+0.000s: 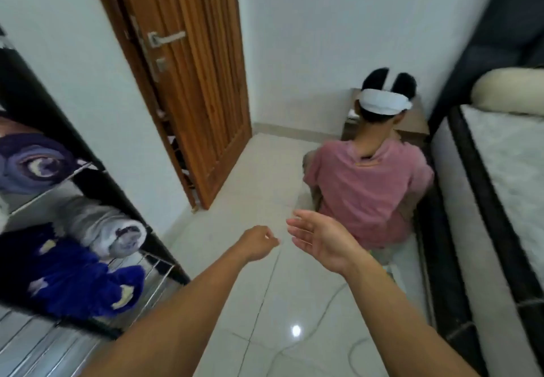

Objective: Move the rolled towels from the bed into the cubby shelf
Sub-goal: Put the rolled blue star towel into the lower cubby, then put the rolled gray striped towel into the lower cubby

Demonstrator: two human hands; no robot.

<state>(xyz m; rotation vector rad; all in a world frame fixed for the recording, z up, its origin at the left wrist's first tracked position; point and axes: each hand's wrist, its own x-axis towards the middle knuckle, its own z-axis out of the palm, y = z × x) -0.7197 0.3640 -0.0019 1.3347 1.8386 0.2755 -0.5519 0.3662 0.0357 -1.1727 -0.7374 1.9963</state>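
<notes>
The cubby shelf (123, 197) stands at the left with black walls and wire racks. A purple rolled towel (32, 164) lies in an upper cubby. Below it sit a grey rolled towel (106, 229) and a dark blue towel (79, 276). The bed (500, 176) runs along the right edge, and a cream roll (509, 88) lies at its far end. My left hand (257, 242) hovers over the floor with its fingers curled in, holding nothing. My right hand (321, 236) is beside it, palm open and fingers spread, empty.
A person in a pink shirt (368, 188) sits on the floor beside the bed, facing away. A wooden door (188, 76) stands at the back left. A thin white cable (323, 314) lies on the pale tiled floor (235, 303) between shelf and bed.
</notes>
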